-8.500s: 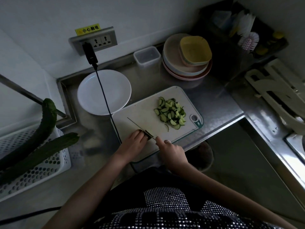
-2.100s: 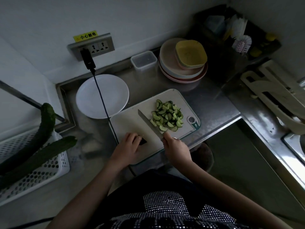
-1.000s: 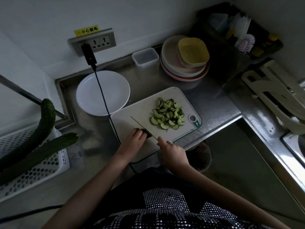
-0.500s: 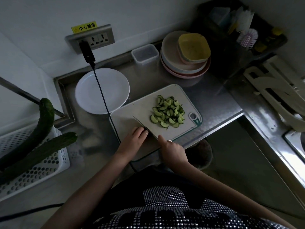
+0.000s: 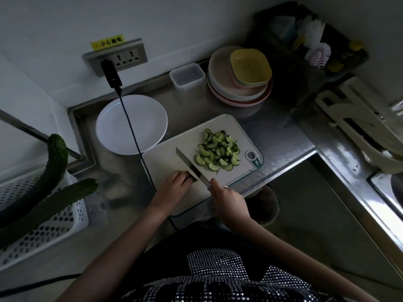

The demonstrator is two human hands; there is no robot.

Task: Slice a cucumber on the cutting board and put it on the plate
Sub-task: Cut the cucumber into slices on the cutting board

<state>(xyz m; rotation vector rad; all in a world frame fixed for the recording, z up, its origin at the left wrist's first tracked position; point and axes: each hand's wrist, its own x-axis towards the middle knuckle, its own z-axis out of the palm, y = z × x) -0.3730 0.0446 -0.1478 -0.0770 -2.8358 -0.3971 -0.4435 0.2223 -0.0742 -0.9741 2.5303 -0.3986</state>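
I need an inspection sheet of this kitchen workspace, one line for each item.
Surface: steel counter, cutting board at its front edge.
Job's things: cucumber slices piled on the board; white plate holds no slices; knife.
Clutter: stacked dishes, clear container, basket with two whole cucumbers.
Hands: left hand holds a small cucumber end; right hand grips the knife.
Cables: black cable from the wall socket crosses the plate.
Surroundings: brush rack.

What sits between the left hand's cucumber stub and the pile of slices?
In the head view, only the knife blade crosses the cutting board between cucumber stub and slices.
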